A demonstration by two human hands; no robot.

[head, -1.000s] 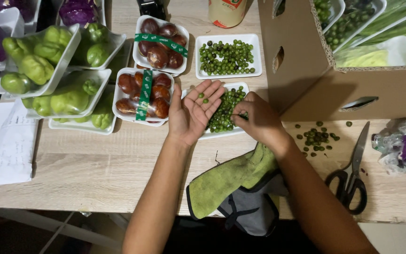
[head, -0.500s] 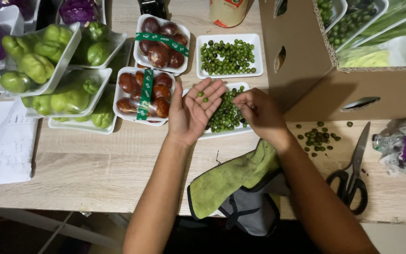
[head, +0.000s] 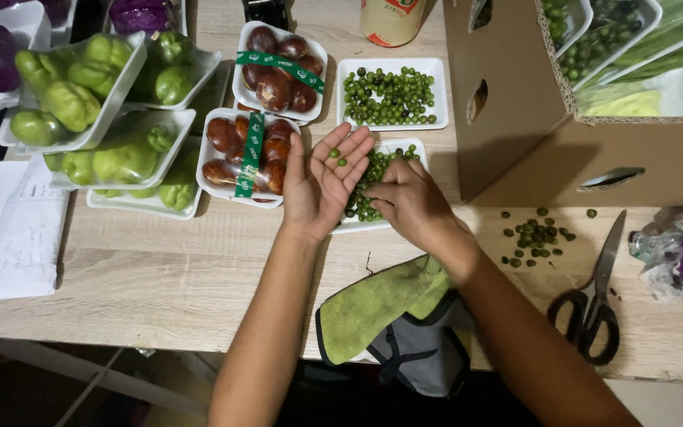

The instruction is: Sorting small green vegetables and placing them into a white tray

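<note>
Left hand (head: 322,186) open, palm up; right hand (head: 406,202) palm down, fingers curled.

Small green berries (head: 367,186) heaped in white tray (head: 419,148).

This looks like a produce packing spot in a shop or market back room. Beyond the left hand (head: 322,186) and right hand (head: 409,202), white foam trays (head: 389,67) of green berries, brown fruit and green gourds crowd a wooden table (head: 160,277). To the right of the hands stand a cardboard box (head: 515,142) of packed trays and scissors (head: 594,300).
</note>
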